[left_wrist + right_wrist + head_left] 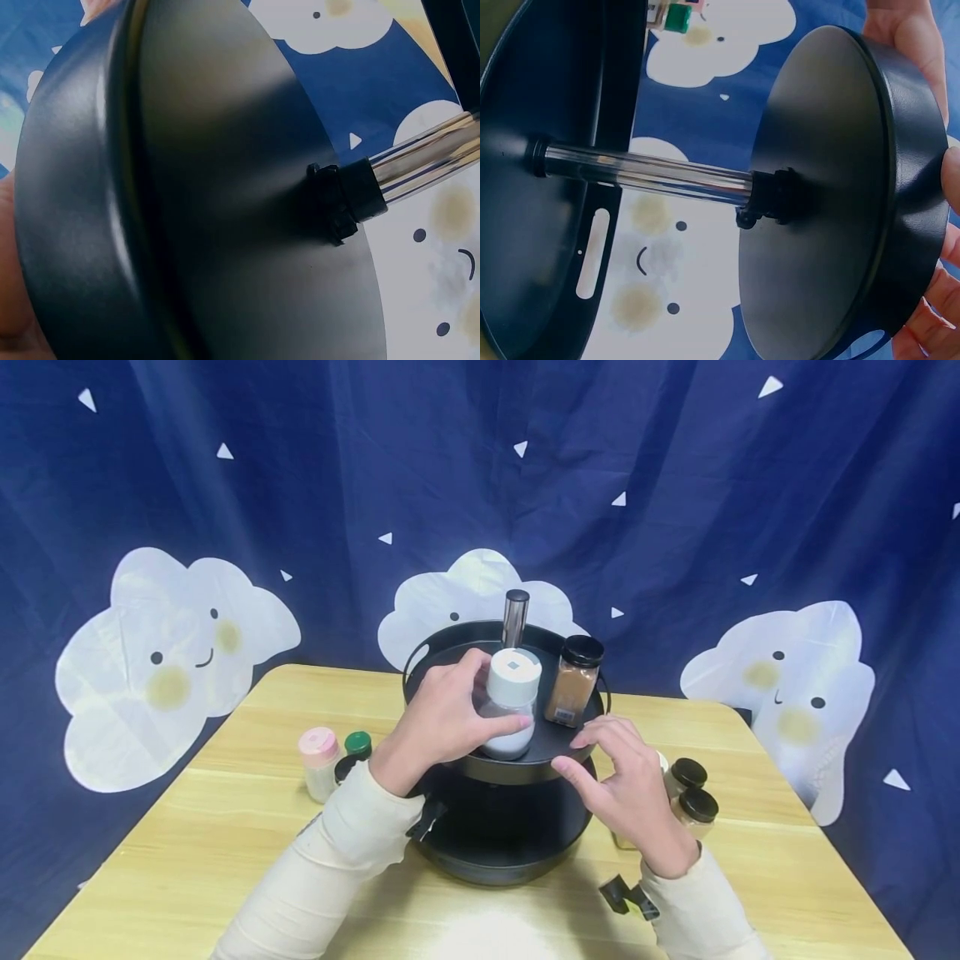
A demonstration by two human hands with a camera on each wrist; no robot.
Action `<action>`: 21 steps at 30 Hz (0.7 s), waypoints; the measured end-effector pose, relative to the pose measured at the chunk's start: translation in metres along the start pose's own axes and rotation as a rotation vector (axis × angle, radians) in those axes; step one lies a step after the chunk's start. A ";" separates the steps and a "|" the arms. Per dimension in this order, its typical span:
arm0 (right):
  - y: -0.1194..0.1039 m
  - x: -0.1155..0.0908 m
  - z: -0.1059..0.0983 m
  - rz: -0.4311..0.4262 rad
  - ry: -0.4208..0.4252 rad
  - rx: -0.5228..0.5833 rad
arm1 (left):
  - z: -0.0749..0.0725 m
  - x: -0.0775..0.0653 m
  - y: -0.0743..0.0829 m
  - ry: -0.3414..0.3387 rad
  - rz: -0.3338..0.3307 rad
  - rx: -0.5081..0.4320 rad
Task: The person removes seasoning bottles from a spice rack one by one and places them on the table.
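In the head view, my left hand holds a clear jar of white contents with a white lid. The jar stands at the front of the upper tray of a black two-tier rack, its thumb side facing me. My right hand is at the tray's right front rim, fingers loosely bent and apart, gripping nothing. Behind it on the same tray stands a square jar of brown powder with a black lid. In the right wrist view, a metal post joins the two tiers.
The rack's lower tray sits on the wooden table. A pink-lidded jar and a green-lidded bottle stand left of it. Several jars, including a black-lidded jar, stand right, partly behind my right hand. A metallic handle rises from the upper tray.
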State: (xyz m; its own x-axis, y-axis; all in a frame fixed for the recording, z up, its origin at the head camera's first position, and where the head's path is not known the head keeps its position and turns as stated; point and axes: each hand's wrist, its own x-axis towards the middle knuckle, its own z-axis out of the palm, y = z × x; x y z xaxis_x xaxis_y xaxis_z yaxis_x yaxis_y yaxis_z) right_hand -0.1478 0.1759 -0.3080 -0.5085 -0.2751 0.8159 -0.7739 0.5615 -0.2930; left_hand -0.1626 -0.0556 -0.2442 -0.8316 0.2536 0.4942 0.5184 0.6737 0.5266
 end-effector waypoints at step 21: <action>0.001 0.000 0.000 -0.004 0.005 0.000 | 0.001 0.001 -0.003 0.040 0.031 0.000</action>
State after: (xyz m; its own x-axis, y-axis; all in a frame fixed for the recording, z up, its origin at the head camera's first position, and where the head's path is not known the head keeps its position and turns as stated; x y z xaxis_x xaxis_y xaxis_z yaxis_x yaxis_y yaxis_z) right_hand -0.1484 0.1762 -0.3078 -0.5032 -0.2739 0.8196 -0.7763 0.5599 -0.2896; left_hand -0.1653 -0.0564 -0.2457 -0.8067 0.2465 0.5370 0.5435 0.6661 0.5108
